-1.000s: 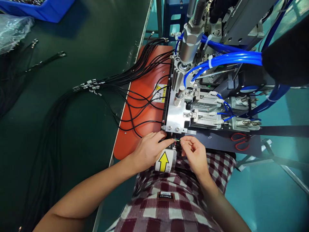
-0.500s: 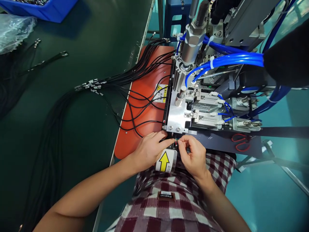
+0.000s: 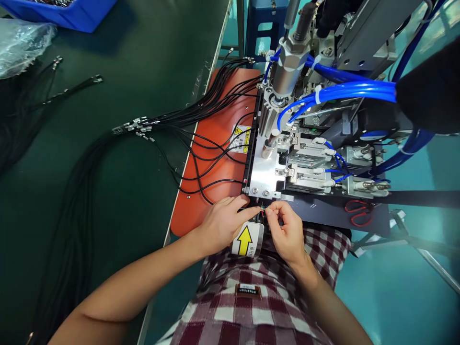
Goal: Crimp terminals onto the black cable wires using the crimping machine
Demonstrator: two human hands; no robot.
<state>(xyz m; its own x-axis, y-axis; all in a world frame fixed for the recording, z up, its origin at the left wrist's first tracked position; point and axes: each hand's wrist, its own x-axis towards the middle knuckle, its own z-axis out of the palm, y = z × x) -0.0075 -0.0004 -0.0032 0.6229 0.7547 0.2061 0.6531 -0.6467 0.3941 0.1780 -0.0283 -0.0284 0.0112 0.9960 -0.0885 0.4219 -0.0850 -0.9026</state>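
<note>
Black cables (image 3: 172, 118) cross from bench (image 3: 140, 201) to red plate (image 3: 189, 218); the left hand (image 3: 225, 221) is at the machine's (image 3: 264, 175) near edge, forefinger at thin wires (image 3: 263, 210), its grip impossible to tell; the wires sit between the hands; the right hand (image 3: 287, 229) pinches them with thumb and forefinger; red handles (image 3: 360, 213) lie farther right.

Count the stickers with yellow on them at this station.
2: a warning sticker on the orange board, and an arrow sticker nearer the person, partly covered by the left hand. Others may be hidden by the machine.
</note>
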